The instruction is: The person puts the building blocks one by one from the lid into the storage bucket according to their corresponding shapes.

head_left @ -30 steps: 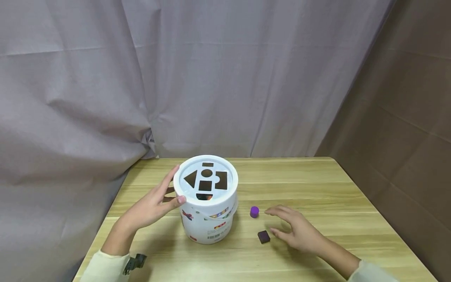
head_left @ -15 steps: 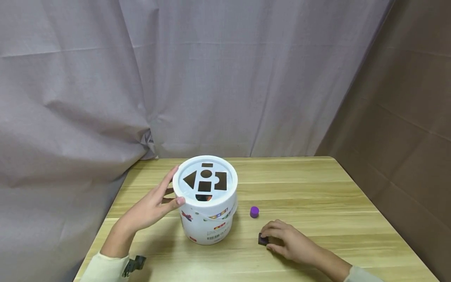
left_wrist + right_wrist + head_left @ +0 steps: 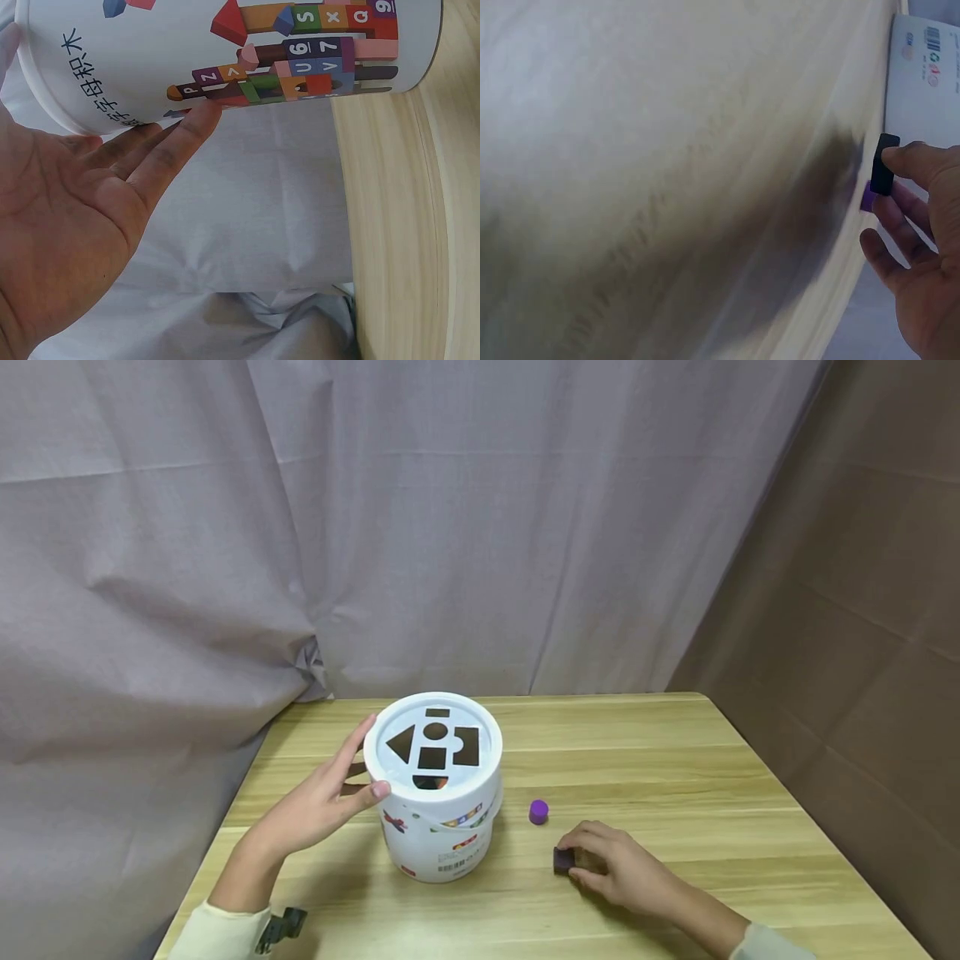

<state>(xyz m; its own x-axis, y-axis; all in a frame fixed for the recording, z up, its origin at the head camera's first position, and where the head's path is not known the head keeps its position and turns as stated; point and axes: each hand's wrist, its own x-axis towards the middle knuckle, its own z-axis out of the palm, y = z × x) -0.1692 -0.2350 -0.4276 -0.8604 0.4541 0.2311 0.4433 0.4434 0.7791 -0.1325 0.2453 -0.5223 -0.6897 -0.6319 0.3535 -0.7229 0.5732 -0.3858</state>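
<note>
A white lidded bucket point(image 3: 438, 852) stands upright on the table, its lid point(image 3: 397, 777) cut with several shaped holes. My left hand point(image 3: 318, 806) rests spread against the bucket's left side, thumb at the lid's rim. In the left wrist view, nearly straight fingers point(image 3: 169, 154) lie along the printed wall. My right hand point(image 3: 626, 870) pinches a dark square block point(image 3: 563, 861) between thumb and fingers, to the right of the bucket. Seen from the right wrist, the block point(image 3: 885, 163) is thin and on edge. A small purple cylinder point(image 3: 538, 812) stands between bucket and right hand.
The wooden table point(image 3: 630, 743) reaches back to a grey curtain point(image 3: 450, 527). A brown fabric wall point(image 3: 847, 635) borders the right side. A dark wrist mount point(image 3: 282, 928) sits at the left sleeve.
My right hand has come down to the dark block, taken it between thumb and fingers and tipped it up. The left hand has stayed at the bucket.
</note>
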